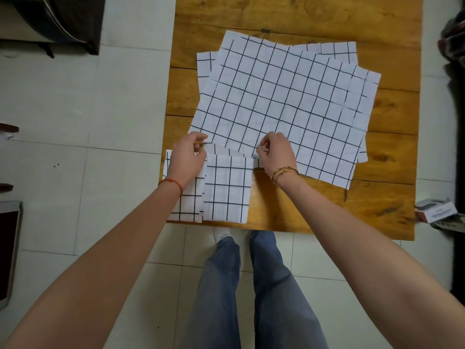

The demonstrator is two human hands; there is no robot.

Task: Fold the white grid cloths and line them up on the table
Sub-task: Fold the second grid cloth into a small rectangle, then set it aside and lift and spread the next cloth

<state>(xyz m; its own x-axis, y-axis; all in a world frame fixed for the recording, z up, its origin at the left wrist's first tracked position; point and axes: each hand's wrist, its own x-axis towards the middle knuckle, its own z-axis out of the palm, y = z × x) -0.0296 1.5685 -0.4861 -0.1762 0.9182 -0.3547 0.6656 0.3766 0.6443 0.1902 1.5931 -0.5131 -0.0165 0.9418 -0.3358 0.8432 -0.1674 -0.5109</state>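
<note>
Pinching the spread grid cloth's [279,104] near edge, left hand [186,157] and right hand [276,153] grip it.

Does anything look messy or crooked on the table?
Yes. The pile of unfolded cloths is fanned out crookedly, so corners of the lower ones poke out at the left, far-right and right edges. The two folded cloths near the front edge sit side by side, but the left one slightly overhangs the table.
</note>
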